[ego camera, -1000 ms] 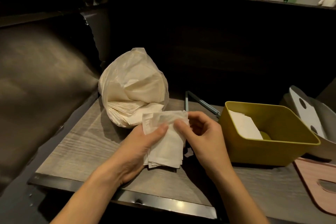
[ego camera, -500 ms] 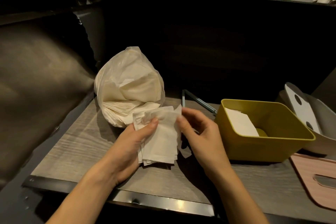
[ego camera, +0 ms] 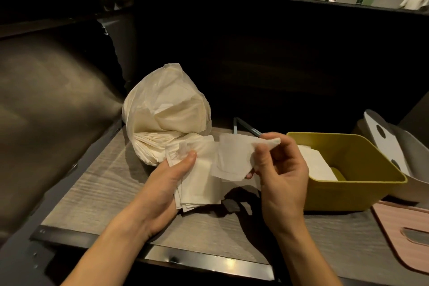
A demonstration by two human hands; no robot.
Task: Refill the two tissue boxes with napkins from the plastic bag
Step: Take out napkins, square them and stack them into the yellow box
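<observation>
Likely restaurant: booth seat

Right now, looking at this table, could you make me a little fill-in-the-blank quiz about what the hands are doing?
1. The left hand grips a stack of ____.
2. The right hand pinches a ____ napkin.
3. The open tissue box nearest the right hand is ____ in colour.
4. The plastic bag lies to the ____ of that box.

Missing words: napkins; single; yellow; left

A translucent white plastic bag, bulging with cream napkins, lay at centre left. A fanned stack of white napkins sat mid-frame, one napkin lifted. An open mustard-yellow plastic tissue box stood right, a grey box behind it.
</observation>
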